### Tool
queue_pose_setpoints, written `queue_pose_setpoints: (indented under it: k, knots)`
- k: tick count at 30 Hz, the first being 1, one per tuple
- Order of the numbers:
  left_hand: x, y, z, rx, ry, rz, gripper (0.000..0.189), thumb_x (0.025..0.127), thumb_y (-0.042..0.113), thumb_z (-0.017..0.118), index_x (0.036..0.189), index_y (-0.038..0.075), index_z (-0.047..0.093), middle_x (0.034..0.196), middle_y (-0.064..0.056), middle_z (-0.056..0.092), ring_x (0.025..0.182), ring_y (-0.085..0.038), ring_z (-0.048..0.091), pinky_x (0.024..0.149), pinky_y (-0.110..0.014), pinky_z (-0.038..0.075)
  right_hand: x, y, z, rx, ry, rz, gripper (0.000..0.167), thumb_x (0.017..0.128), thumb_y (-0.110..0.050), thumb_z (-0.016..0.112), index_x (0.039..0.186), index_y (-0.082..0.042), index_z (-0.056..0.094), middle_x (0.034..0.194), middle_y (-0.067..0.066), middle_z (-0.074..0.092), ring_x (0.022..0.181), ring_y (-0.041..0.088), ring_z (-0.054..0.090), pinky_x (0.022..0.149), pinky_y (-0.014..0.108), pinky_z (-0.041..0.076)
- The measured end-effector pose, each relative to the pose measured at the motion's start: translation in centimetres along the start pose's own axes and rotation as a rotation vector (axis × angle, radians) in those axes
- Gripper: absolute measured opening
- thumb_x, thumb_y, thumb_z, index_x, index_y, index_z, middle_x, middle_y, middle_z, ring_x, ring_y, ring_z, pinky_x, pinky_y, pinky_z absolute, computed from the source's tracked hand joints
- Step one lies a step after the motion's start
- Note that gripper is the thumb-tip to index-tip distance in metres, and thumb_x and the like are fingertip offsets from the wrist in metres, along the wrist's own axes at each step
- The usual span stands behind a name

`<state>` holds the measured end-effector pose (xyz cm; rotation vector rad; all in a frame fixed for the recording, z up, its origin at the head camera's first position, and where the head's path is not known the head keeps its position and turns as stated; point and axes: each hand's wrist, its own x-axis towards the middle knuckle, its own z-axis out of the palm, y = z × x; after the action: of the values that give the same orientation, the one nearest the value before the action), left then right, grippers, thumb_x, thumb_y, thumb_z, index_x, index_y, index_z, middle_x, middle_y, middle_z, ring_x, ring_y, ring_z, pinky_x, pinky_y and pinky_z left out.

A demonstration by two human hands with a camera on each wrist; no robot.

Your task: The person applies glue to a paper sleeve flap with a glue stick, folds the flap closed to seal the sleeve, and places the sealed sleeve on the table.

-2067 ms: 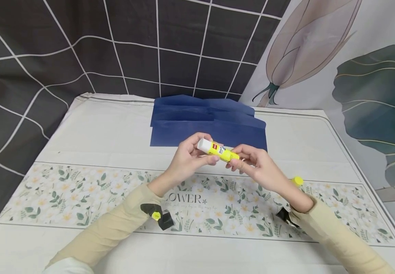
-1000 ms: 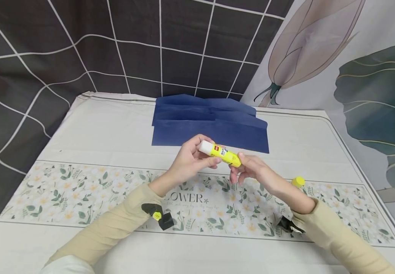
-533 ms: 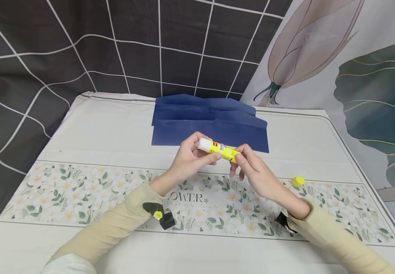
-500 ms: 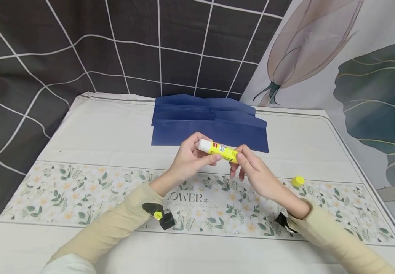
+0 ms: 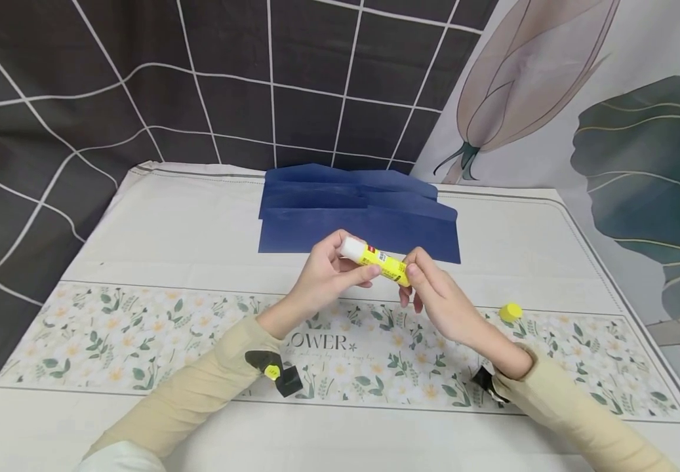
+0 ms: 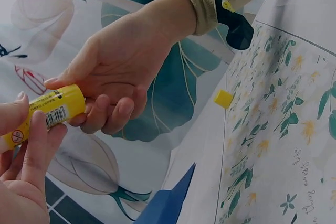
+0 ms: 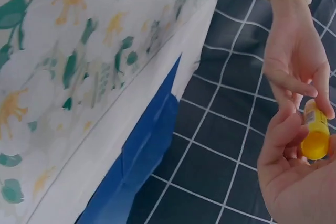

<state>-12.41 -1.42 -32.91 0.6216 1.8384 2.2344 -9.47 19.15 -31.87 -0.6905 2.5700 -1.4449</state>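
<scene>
A yellow glue stick (image 5: 385, 264) with a white end is held at a slant above the table, in the middle of the head view. My left hand (image 5: 329, 270) grips it near the white end, thumb lying along the label. At the yellow base, the thumb and fingers of my right hand (image 5: 437, 292) pinch the tube. A barcode shows on the side of the glue stick (image 6: 55, 115) in the left wrist view. The right wrist view looks onto its round yellow base (image 7: 315, 145). A loose yellow cap (image 5: 511, 312) sits on the table, right of my right forearm.
Several dark blue paper envelopes (image 5: 357, 229) lie overlapping at the back of the table, just beyond my hands. The white tablecloth (image 5: 186, 236) carries a printed flower band. A dark gridded curtain (image 5: 221, 105) hangs behind the far edge.
My right fingers shift around the base of the glue stick, rolling off lower a second ago and then pinching it again. My left hand stays nearly still; cap and envelopes stay put.
</scene>
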Motion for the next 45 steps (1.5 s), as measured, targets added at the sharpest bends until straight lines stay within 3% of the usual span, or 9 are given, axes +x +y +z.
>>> queue_pose_setpoints:
  k: [2, 7, 11, 18, 23, 28, 33, 40, 45]
  knots:
    - [0.0, 0.0, 0.1, 0.006, -0.010, 0.001, 0.028, 0.083, -0.012, 0.064, 0.106, -0.007, 0.048, 0.096, -0.011, 0.062, 0.075, -0.006, 0.068, 0.070, -0.032, 0.060, 0.0, 0.0, 0.0, 0.026, -0.012, 0.005, 0.037, 0.107, -0.031, 0.019, 0.094, -0.005, 0.040, 0.072, 0.008, 0.049, 0.059, 0.021, 0.053, 0.049, 0.030, 0.046]
    - [0.0, 0.1, 0.1, 0.009, -0.040, 0.003, 0.029, 0.082, -0.013, 0.064, 0.106, -0.007, 0.048, 0.095, -0.012, 0.062, 0.075, -0.006, 0.067, 0.070, -0.031, 0.060, 0.3, 0.4, -0.3, 0.216, -0.134, 0.019, 0.050, 0.106, -0.037, 0.008, 0.095, -0.001, 0.042, 0.064, 0.004, 0.041, 0.050, 0.021, 0.044, 0.045, 0.032, 0.041]
    - [0.1, 0.2, 0.1, 0.014, -0.044, -0.010, 0.029, 0.082, -0.012, 0.065, 0.105, -0.007, 0.049, 0.095, -0.011, 0.061, 0.076, -0.006, 0.067, 0.070, -0.031, 0.060, 0.3, 0.7, -0.6, 0.309, -0.165, 0.022, 0.043, 0.106, -0.039, 0.014, 0.102, -0.007, 0.042, 0.069, -0.001, 0.049, 0.055, 0.017, 0.053, 0.047, 0.032, 0.045]
    - [0.4, 0.3, 0.1, 0.045, -0.018, 0.002, 0.031, 0.081, -0.011, 0.067, 0.107, -0.007, 0.051, 0.112, -0.027, 0.064, 0.078, -0.012, 0.069, 0.072, -0.036, 0.060, 0.1, 0.9, -0.4, 0.496, -0.090, -0.053, 0.013, 0.106, -0.021, 0.034, 0.112, -0.016, 0.044, 0.093, -0.004, 0.060, 0.074, 0.009, 0.063, 0.051, 0.029, 0.052]
    - [0.5, 0.6, 0.1, 0.061, -0.014, -0.031, 0.033, 0.082, -0.008, 0.068, 0.110, -0.007, 0.052, 0.110, -0.026, 0.063, 0.084, -0.015, 0.070, 0.073, -0.037, 0.060, 0.2, 0.8, -0.5, 0.592, -0.013, -0.017, 0.012, 0.103, -0.014, 0.041, 0.111, -0.016, 0.050, 0.091, -0.008, 0.065, 0.072, 0.007, 0.064, 0.057, 0.021, 0.052]
    - [0.5, 0.8, 0.0, 0.137, -0.007, -0.072, 0.039, 0.081, -0.003, 0.071, 0.116, -0.005, 0.054, 0.109, -0.021, 0.063, 0.090, -0.017, 0.069, 0.075, -0.034, 0.060, 0.2, 0.7, -0.5, 0.646, -0.014, 0.017, 0.009, 0.103, -0.013, 0.043, 0.108, -0.013, 0.050, 0.091, -0.007, 0.066, 0.071, 0.006, 0.062, 0.058, 0.018, 0.051]
    - [0.6, 0.8, -0.4, 0.174, -0.055, -0.059, 0.045, 0.081, -0.003, 0.072, 0.123, -0.002, 0.055, 0.114, -0.021, 0.067, 0.100, -0.024, 0.068, 0.074, -0.032, 0.059, -0.1, 0.8, -0.1, 0.717, -0.008, 0.036, 0.010, 0.103, -0.017, 0.042, 0.108, -0.010, 0.047, 0.092, -0.006, 0.064, 0.071, 0.004, 0.059, 0.058, 0.016, 0.048]
    - [0.8, 0.4, -1.8, 0.237, -0.103, -0.055, 0.058, 0.084, -0.002, 0.069, 0.139, 0.003, 0.048, 0.119, -0.020, 0.067, 0.107, -0.028, 0.067, 0.078, -0.037, 0.059, -0.2, 1.2, -0.1, 0.724, 0.032, 0.009, 0.010, 0.104, -0.016, 0.039, 0.107, -0.011, 0.047, 0.091, -0.006, 0.064, 0.071, 0.003, 0.060, 0.057, 0.015, 0.048]
    - [1.2, -0.3, -4.2, 0.282, -0.032, -0.084, 0.055, 0.087, 0.003, 0.068, 0.139, 0.006, 0.050, 0.120, -0.018, 0.066, 0.105, -0.029, 0.068, 0.083, -0.041, 0.058, -0.2, 1.4, -0.6, 0.768, 0.049, -0.027, 0.011, 0.103, -0.013, 0.041, 0.107, -0.011, 0.051, 0.090, -0.004, 0.066, 0.070, 0.005, 0.061, 0.057, 0.015, 0.046]
